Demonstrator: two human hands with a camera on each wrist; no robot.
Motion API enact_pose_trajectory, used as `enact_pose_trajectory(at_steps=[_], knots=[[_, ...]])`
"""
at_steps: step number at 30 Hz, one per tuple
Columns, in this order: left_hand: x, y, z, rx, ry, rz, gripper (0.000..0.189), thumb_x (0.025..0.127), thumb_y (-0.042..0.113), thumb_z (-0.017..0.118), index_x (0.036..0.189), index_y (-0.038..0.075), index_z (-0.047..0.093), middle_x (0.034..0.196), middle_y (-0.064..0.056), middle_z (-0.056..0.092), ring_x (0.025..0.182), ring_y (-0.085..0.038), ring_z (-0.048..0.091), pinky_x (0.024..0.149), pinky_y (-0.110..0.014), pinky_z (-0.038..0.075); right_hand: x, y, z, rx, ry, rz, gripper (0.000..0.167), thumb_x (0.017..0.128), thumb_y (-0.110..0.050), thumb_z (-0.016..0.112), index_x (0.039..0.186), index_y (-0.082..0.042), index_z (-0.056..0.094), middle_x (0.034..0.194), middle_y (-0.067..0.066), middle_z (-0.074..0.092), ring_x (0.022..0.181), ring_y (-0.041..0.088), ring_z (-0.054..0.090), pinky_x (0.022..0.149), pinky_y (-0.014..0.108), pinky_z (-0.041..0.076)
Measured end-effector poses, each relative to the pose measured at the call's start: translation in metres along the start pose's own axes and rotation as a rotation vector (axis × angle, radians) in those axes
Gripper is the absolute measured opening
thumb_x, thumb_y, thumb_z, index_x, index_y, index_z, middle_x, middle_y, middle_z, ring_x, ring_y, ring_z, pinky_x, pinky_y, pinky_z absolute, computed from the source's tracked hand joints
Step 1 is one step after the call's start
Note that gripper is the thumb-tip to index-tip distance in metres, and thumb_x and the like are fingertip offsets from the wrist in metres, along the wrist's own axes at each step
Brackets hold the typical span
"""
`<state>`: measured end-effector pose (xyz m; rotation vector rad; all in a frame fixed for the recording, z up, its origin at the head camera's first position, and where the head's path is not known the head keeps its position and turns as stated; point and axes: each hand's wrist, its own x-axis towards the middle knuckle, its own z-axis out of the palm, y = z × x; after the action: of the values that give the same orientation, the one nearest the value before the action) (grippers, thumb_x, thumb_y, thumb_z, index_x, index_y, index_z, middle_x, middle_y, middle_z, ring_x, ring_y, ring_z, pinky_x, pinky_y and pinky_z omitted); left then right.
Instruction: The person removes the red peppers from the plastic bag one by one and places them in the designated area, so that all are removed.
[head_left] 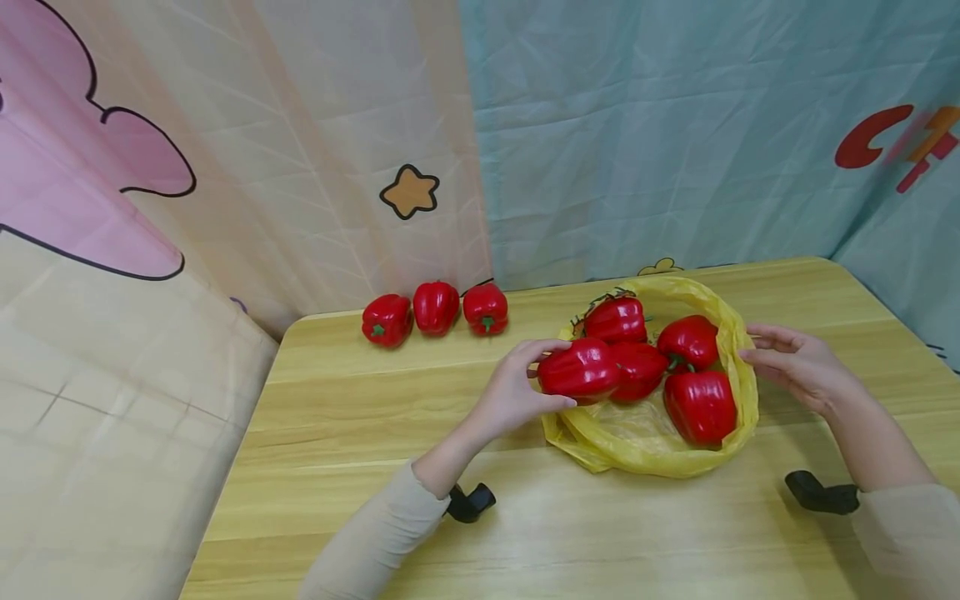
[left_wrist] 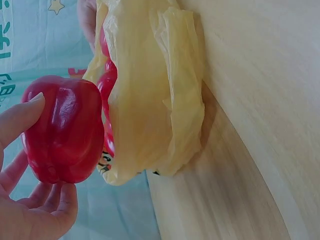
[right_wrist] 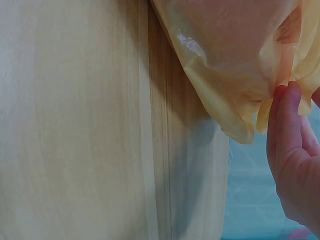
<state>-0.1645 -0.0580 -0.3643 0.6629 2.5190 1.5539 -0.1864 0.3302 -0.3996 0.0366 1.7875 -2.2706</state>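
Note:
My left hand [head_left: 522, 385] grips a red bell pepper [head_left: 579, 371], thumb on one side and fingers on the other. In the left wrist view this bell pepper [left_wrist: 65, 130] is held beside the mouth of a yellow plastic bag [left_wrist: 145, 95]. From the head view, it is over the left rim of the bag [head_left: 652, 462]. Several more red bell peppers [head_left: 701, 407] lie inside the open bag. At the bag's right rim, my right hand [head_left: 806, 367] pinches the plastic; in the right wrist view its fingertips [right_wrist: 290, 95] meet the bag's edge.
Three red bell peppers [head_left: 436, 308] stand in a row at the back of the wooden table [head_left: 360, 433], left of the bag. A printed curtain [head_left: 637, 150] hangs behind the table. Black wrist mounts [head_left: 471, 503] show by both forearms.

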Motion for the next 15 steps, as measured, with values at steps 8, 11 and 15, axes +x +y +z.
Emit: enact_pose_trajectory(at_steps=[8,11,15], knots=[[-0.001,-0.006,-0.008,-0.025,0.038,-0.017,0.06,0.072,0.013,0.081,0.126,0.016,0.055,0.123,0.001,0.053,0.111,-0.017,0.049,0.085,-0.03,0.048,-0.001,0.001,0.001,0.011,-0.003,-0.007,0.034,0.088,0.008,0.055,0.095,-0.022,0.069,0.088,-0.001,0.064,0.078,0.011,0.064,0.068,0.023,0.054],[-0.002,-0.009,-0.012,-0.03,0.054,-0.028,0.061,0.072,0.012,0.081,0.127,0.016,0.055,0.124,0.001,0.053,0.11,-0.018,0.05,0.084,-0.032,0.049,-0.001,0.001,0.001,0.005,0.001,-0.007,0.034,0.088,0.008,0.056,0.095,-0.022,0.069,0.088,-0.001,0.064,0.078,0.01,0.064,0.067,0.022,0.054],[-0.002,-0.012,-0.017,-0.034,0.07,-0.045,0.061,0.072,0.012,0.081,0.127,0.016,0.055,0.125,-0.001,0.053,0.11,-0.021,0.049,0.085,-0.035,0.049,-0.001,0.0,0.001,0.009,-0.002,-0.005,0.034,0.088,0.008,0.055,0.096,-0.022,0.069,0.088,-0.001,0.064,0.079,0.01,0.064,0.068,0.022,0.054]])
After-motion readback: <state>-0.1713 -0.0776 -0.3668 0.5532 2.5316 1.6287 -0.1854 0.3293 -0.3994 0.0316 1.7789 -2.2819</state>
